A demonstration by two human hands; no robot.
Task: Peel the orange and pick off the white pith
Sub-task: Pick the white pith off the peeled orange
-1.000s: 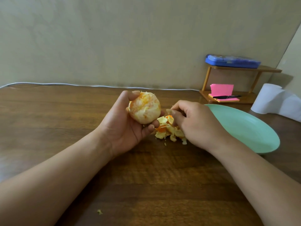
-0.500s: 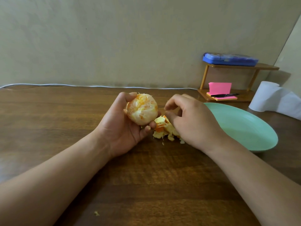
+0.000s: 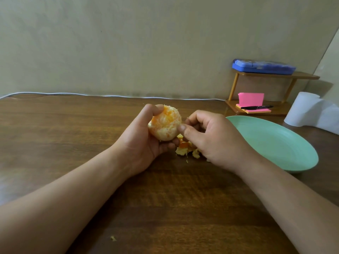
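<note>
over table (image 3: 73, 143): one orange (image 3: 165, 123) gripped in left hand (image 3: 139, 143); right hand (image 3: 211, 140) pinching its side; one peel pile (image 3: 183, 149), one plate (image 3: 275, 143).

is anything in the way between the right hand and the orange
Nothing visible. The left hand grips the orange from its left and underneath, leaving its right side bare, and the thumb of the right hand sits at that side. The peel pile lies lower, on the table.
</note>
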